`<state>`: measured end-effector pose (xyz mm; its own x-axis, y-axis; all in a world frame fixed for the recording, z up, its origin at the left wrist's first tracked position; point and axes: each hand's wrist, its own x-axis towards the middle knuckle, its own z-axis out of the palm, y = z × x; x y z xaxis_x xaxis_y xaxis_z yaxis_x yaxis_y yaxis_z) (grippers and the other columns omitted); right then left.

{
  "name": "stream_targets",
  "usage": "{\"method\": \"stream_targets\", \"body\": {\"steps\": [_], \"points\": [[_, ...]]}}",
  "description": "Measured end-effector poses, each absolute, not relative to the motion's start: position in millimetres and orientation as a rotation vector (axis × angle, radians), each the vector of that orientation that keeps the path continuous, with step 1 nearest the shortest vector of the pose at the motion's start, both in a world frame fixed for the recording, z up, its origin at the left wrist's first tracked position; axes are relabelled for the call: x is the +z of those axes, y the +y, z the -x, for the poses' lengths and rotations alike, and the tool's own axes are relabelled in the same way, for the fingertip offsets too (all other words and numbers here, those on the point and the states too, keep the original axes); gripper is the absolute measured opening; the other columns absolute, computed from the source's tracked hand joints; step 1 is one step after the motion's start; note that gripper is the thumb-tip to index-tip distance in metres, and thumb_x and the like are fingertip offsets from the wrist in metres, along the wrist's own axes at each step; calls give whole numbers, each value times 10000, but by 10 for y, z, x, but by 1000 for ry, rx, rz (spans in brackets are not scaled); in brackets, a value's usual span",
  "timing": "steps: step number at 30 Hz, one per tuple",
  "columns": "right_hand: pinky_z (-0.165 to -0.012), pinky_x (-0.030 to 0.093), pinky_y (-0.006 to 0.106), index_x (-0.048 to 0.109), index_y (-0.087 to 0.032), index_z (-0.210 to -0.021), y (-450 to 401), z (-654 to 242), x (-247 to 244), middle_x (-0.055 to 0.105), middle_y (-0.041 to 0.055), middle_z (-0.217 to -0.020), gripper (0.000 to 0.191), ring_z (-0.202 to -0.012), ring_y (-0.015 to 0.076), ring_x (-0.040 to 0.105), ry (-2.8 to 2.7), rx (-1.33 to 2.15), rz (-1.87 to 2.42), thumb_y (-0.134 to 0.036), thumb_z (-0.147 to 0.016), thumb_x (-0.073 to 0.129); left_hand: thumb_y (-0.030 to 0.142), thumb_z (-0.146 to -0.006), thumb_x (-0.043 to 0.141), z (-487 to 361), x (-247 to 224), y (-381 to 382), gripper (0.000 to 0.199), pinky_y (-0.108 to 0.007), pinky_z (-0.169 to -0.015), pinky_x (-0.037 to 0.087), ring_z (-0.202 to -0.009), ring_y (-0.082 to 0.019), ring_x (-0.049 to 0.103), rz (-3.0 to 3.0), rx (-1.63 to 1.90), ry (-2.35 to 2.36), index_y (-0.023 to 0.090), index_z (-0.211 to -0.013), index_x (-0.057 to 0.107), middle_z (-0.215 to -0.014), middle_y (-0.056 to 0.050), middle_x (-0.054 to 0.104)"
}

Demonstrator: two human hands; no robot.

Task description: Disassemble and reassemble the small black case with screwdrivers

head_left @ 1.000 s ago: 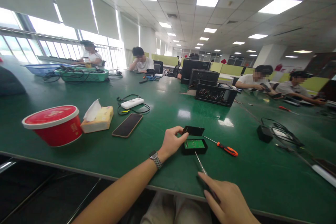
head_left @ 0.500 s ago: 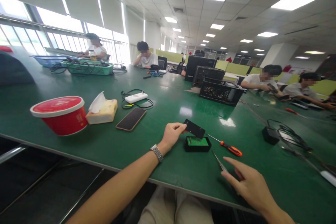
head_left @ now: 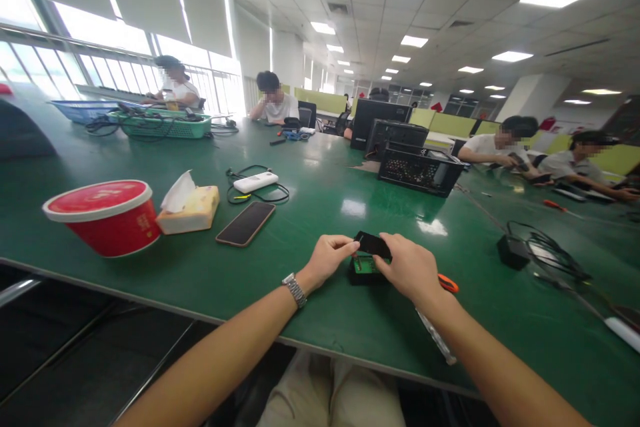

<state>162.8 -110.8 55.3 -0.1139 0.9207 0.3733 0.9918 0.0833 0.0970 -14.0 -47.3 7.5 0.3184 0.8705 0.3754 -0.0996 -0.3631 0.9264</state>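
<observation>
Black cover (head_left: 371, 244), one, ends pinched by our left hand (head_left: 327, 257) and right hand (head_left: 414, 268); black case (head_left: 367, 279), one, open, green board (head_left: 366, 264) inside, just beneath both hands, where we probably do best holding the cover evenly, fingertips clear of the board.

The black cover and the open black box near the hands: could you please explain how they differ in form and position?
The black cover is a thin, flat plate, while the open black box is deeper and holds a green circuit board. The cover is raised, with the left hand and right hand gripping its ends, while the box sits on the green table. Both are dark and roughly rectangular.
</observation>
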Motion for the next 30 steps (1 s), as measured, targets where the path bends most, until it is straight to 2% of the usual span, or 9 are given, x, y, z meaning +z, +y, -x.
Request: {"method": "stream_targets", "body": {"steps": [3, 6, 12, 16, 25, 30], "points": [[-690, 466, 323, 499, -178, -1334, -1118, -1652, 521, 680, 101, -1137, 504, -896, 247, 661, -2185, -555, 1869, -361, -864, 515, 429, -789, 665, 136, 81, -497, 351, -247, -618, 450, -605, -158, 586, -1615, 1202, 704, 116, -643, 723, -630, -34, 689], [-757, 463, 338, 520, -174, -1310, -1126, -1731, 513, 660, 108, -1177, 483, -955, 257, 636, -2238, -519, 1777, -344, -858, 498, 447, -794, 651, 135, 92, -507, 370, -249, -616, 450, -602, -159, 585, -1645, 1199, 699, 120, -639, 724, -631, -35, 690], [-858, 441, 332, 594, -206, -1207, -1022, -1953, 613, 673, 73, -1143, 430, -1016, 235, 594, -2546, 12, 1525, -244, -783, 542, 479, -873, 512, 156, 58, -397, 449, -244, -563, 429, -592, -149, 573, -1532, 1425, 905, 136, -642, 689, -659, -54, 681], [-859, 437, 323, 620, -187, -1168, -935, -1968, 614, 683, 84, -1105, 432, -1006, 230, 596, -2648, 180, 1429, -193, -741, 554, 463, -872, 512, 183, 5, -329, 436, -244, -553, 414, -584, -147, 562, -1523, 1471, 977, 151, -602, 651, -633, -43, 655], [-797, 451, 295, 650, -194, -1112, -875, -1922, 620, 693, 86, -1081, 414, -948, 237, 631, -2711, 116, 1413, -251, -704, 604, 438, -850, 530, 204, -45, -302, 409, -246, -546, 386, -552, -144, 520, -1598, 1477, 1035, 156, -574, 637, -566, -14, 593], [-745, 453, 282, 674, -207, -1022, -914, -1896, 654, 703, 68, -988, 362, -884, 232, 635, -2682, 34, 1430, -257, -668, 618, 439, -844, 527, 223, -49, -295, 404, -240, -531, 380, -535, -143, 510, -1636, 1476, 1070, 158, -573, 630, -548, -8, 576]]}}
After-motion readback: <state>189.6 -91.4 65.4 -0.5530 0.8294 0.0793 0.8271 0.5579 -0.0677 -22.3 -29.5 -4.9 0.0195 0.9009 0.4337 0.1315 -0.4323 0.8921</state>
